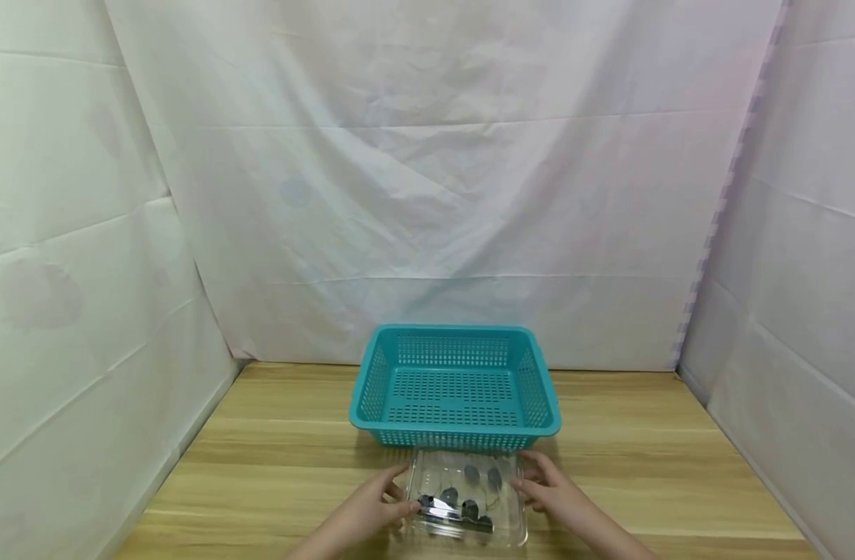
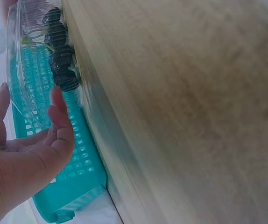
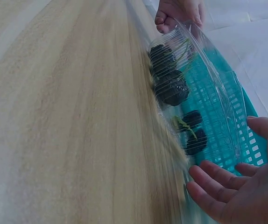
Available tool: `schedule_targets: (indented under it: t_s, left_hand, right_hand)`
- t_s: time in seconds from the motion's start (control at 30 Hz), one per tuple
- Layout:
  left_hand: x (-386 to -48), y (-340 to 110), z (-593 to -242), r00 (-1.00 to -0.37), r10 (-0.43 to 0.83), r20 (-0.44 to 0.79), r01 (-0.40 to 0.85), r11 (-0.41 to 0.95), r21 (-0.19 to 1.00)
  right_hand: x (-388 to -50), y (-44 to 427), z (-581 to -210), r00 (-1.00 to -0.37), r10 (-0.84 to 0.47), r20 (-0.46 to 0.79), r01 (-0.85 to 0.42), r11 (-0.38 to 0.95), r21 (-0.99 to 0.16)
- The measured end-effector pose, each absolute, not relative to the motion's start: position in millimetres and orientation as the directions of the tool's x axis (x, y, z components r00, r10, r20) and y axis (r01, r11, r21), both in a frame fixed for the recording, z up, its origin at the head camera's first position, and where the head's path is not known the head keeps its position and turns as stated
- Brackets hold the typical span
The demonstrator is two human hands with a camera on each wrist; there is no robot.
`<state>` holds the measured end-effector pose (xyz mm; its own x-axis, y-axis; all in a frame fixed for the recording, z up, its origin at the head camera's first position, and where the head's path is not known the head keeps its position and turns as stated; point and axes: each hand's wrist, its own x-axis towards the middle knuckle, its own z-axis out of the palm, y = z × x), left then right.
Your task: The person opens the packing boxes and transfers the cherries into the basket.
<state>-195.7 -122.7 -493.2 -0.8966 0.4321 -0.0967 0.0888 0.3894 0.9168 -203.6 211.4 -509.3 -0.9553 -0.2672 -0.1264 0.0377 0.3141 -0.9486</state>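
A clear plastic clamshell box (image 1: 506, 509) lies at the front of the wooden table, just before a turquoise basket (image 1: 462, 430). Inside it are several dark, round lumps (image 1: 470, 510), some with thin green sprouts (image 3: 184, 125). My left hand (image 1: 378, 502) holds the box's left side, its thumb on the upper edge and its fingers lower down. On the opposite side, my right hand (image 1: 548, 488) holds the box between thumb and fingers. Both wrist views show the fingertips low beside the box; whether any reach under it, I cannot tell.
Behind the box, the rectangular mesh basket is close to the back of the wooden table (image 1: 273, 435). White cloth (image 1: 427, 202) hangs at the rear, and white cloth walls (image 1: 70, 272) stand at both sides.
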Motion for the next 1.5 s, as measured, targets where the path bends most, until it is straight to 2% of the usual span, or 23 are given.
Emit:
schedule_targets:
  t_s: [0.87, 1.07, 1.2, 1.4, 1.5]
  left_hand:
    - [-194, -126, -487, -0.919, 0.393, -0.024, 0.164, 0.44, 0.883]
    - [-194, -126, -487, -0.921, 0.386, -0.05, 0.136, 0.44, 0.888]
    - [-196, -126, -490, -0.925, 0.377, -0.049, 0.109, 0.387, 0.916]
    - [-193, -129, -486, -0.95, 0.307, -0.056, 0.044, 0.31, 0.95]
    - [-190, -129, -482, -0.965, 0.253, -0.071, 0.002, 0.278, 0.96]
  right_hand:
    - [-186, 217, -506, -0.965, -0.256, -0.063, -0.019, 0.306, -0.952]
    - [-180, 219, -508, -0.958, -0.274, -0.081, -0.009, 0.311, -0.95]
    - [-180, 222, -508, -0.956, -0.279, -0.086, -0.015, 0.341, -0.94]
    - [-194, 221, -503, -0.959, -0.272, -0.076, -0.032, 0.371, -0.928]
    - [-206, 217, -496, -0.947, -0.312, -0.073, -0.04, 0.342, -0.939]
